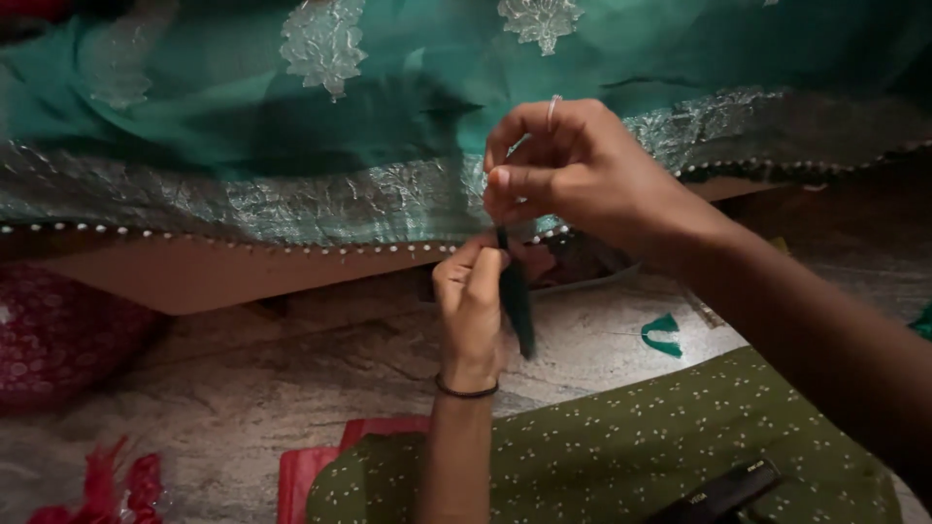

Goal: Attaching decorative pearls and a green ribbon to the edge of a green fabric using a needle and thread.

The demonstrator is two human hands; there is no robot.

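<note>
Beaded silver-bordered edge of teal fabric [291, 209] overhanging bare stone floor [291, 388]. Left hand [471, 301] raised, fingers pinching dark green thread tassel [517, 301]; right hand [563, 170] above, fingers pinched at hem.

A teal fabric [243, 107] with silver leaf motifs and a silver border lies across the far side, its edge trimmed with a row of small white beads [291, 245]. At that edge, the right hand [573, 170] pinches the fabric with fingers curled, a ring on one finger. Just below, the left hand [473, 301], with a dark bangle at the wrist, grips a dark green tassel [517, 296] that hangs down. A second teal tassel [664, 335] lies on the stone floor [243, 398] to the right. Near, a green dotted cloth [631, 446] covers the lap.
</note>
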